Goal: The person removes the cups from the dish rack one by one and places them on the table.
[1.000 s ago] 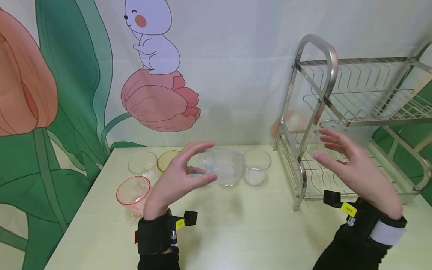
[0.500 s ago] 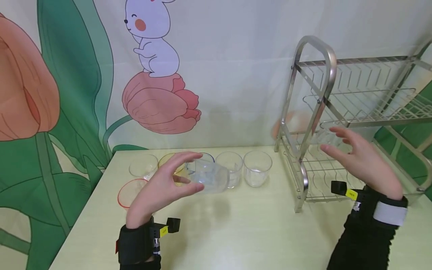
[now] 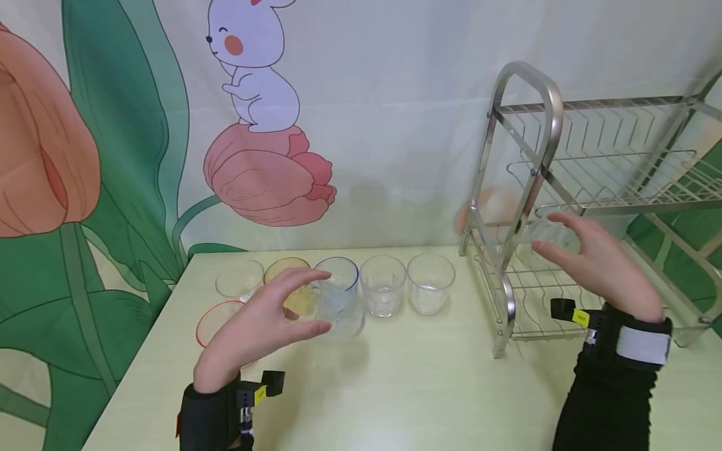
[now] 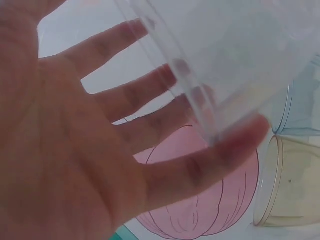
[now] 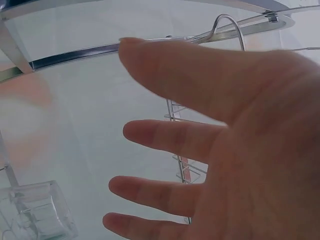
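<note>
My left hand [image 3: 254, 322] holds a clear glass [image 3: 345, 316] tilted on its side above the table, in front of the blue-rimmed glass [image 3: 336, 270]. In the left wrist view that glass [image 4: 240, 55] fills the upper right, with the fingers at its edge. My right hand [image 3: 603, 269] is raised before the metal dish rack [image 3: 549, 125], its fingers apart and nothing in its grasp. Beyond its fingertips another clear glass [image 3: 549, 235] sits in the rack's lower tier. This rack glass [image 5: 37, 212] shows at lower left in the right wrist view.
Along the table's back edge stand a clear glass [image 3: 237, 279], a yellow-rimmed glass [image 3: 287, 266] and two more clear glasses [image 3: 383, 288] [image 3: 431, 285]. A red-rimmed glass [image 3: 211, 322] is partly hidden behind my left hand. The rack's upper tier [image 3: 637, 169] overhangs the lower one.
My left hand has moved left and toward me with the clear glass, uncovering the blue-rimmed glass and a clear one behind. My right hand has shifted only slightly.
</note>
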`<state>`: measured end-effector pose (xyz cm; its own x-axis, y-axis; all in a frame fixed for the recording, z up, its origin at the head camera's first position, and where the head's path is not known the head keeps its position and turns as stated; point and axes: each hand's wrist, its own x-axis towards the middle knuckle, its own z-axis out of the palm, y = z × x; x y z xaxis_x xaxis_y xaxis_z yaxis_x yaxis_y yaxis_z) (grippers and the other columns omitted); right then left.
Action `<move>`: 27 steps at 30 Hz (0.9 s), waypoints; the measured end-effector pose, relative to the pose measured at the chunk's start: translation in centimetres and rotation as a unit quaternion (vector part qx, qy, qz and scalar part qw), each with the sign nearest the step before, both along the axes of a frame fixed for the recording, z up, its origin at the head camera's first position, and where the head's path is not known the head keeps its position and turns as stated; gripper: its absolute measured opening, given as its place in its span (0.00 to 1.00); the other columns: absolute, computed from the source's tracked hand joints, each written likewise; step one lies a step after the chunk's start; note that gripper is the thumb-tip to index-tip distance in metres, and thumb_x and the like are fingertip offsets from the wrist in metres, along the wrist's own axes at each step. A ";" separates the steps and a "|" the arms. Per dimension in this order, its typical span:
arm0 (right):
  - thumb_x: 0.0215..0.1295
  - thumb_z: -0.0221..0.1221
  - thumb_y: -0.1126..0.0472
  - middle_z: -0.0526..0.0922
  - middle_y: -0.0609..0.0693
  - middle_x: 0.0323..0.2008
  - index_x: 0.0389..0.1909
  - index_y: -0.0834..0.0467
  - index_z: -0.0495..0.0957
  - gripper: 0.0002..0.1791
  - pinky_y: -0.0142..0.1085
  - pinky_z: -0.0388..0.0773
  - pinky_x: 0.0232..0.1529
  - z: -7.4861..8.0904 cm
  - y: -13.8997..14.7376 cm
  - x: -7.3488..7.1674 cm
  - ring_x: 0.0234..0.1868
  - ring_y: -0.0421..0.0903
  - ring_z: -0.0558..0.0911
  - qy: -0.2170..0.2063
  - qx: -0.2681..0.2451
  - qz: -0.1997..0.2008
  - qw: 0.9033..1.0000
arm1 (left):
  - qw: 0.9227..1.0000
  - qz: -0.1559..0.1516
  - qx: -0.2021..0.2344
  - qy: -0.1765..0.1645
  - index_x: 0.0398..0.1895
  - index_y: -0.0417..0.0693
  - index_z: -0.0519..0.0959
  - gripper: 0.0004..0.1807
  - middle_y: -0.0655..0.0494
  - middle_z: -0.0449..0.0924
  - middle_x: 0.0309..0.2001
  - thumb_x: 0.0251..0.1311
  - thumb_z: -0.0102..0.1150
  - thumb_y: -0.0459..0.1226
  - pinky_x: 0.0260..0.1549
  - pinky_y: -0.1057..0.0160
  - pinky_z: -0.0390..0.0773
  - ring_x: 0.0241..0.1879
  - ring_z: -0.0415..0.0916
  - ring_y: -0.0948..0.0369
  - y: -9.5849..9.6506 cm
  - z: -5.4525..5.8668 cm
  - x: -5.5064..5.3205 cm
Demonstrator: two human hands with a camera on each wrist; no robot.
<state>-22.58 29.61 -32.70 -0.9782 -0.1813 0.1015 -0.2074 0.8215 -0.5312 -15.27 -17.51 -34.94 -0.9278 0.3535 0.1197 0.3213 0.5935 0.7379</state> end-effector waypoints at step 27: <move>0.73 0.42 0.31 0.57 0.79 0.62 0.77 0.62 0.41 0.48 0.69 0.64 0.50 -1.2 1.9 -5.7 0.58 0.75 0.61 -0.035 0.108 -0.005 0.993 | 0.980 0.080 -0.181 -0.003 0.68 0.49 0.68 0.37 0.44 0.63 0.66 0.56 0.70 0.44 0.56 0.44 0.69 0.64 0.63 0.45 -0.4 0.2 0.6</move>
